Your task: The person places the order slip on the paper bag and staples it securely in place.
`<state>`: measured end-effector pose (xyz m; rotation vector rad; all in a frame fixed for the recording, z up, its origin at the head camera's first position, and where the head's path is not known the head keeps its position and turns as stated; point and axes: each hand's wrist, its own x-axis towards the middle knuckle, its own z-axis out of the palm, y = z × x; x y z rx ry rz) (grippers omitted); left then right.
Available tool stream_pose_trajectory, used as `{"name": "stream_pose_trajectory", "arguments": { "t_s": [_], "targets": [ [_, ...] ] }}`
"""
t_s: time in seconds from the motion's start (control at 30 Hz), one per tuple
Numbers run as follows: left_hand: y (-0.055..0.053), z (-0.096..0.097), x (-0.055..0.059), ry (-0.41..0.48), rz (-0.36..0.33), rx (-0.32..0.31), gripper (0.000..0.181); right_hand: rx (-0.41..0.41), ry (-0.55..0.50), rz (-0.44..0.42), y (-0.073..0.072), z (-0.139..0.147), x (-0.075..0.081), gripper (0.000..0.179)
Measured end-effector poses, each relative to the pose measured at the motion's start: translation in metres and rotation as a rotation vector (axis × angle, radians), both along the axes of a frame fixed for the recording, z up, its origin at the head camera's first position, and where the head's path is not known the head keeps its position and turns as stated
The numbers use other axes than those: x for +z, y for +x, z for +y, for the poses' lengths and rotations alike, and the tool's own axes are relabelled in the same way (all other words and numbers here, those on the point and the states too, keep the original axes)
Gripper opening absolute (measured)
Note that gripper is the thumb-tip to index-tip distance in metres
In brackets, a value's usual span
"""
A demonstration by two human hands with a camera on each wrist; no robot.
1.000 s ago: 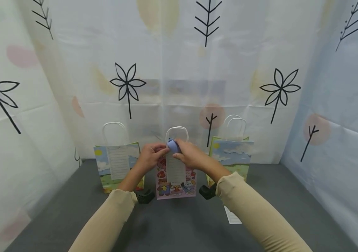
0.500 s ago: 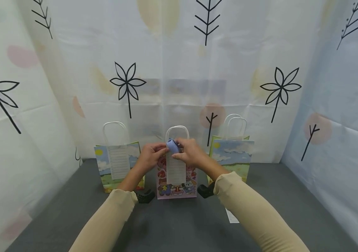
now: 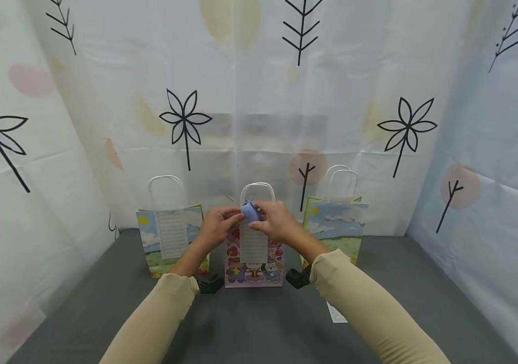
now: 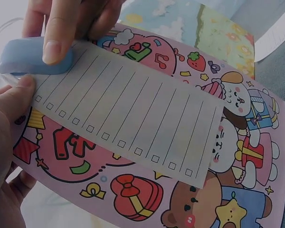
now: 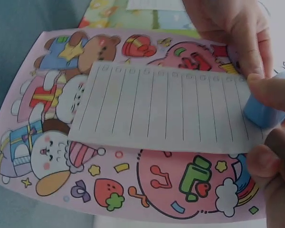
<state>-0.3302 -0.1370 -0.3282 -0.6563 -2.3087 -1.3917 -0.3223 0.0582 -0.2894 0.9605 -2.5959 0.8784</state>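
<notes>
A pink paper gift bag with cartoon animals and white handles hangs between both hands in the head view. A lined checklist sheet lies against its front, its top end at the bag's rim. With thumb and fingers my right hand grips a small blue stapler, which straddles the rim over the sheet's top end. My left hand pinches the bag's top edge and the sheet's corner beside the stapler. In the right wrist view, the stapler is partly hidden by fingers.
A landscape-print gift bag with a lined sheet on its front stands at the left. Another such bag stands at the right. A loose white paper lies on the grey table, partly under the right sleeve. Patterned curtains surround the table.
My right hand's fingers have shifted slightly on the stapler, and the pink bag's lower edge has swung a little right, then back left. My left hand has kept its place.
</notes>
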Motion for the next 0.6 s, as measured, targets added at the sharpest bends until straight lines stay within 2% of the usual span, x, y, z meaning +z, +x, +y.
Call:
{"name": "stream_pose_trajectory", "arguments": {
  "t_s": [0.2, 0.6],
  "targets": [
    [-0.0014, -0.0002, 0.0001, 0.005, -0.002, 0.002, 0.021, -0.016, 0.034, -0.040, 0.0015, -0.0009, 0.0028, 0.052],
    [-0.0019, 0.0020, 0.0031, -0.024, -0.001, 0.026, 0.020, -0.054, 0.066, -0.045, 0.0037, 0.0002, 0.0022, 0.061]
  ]
}}
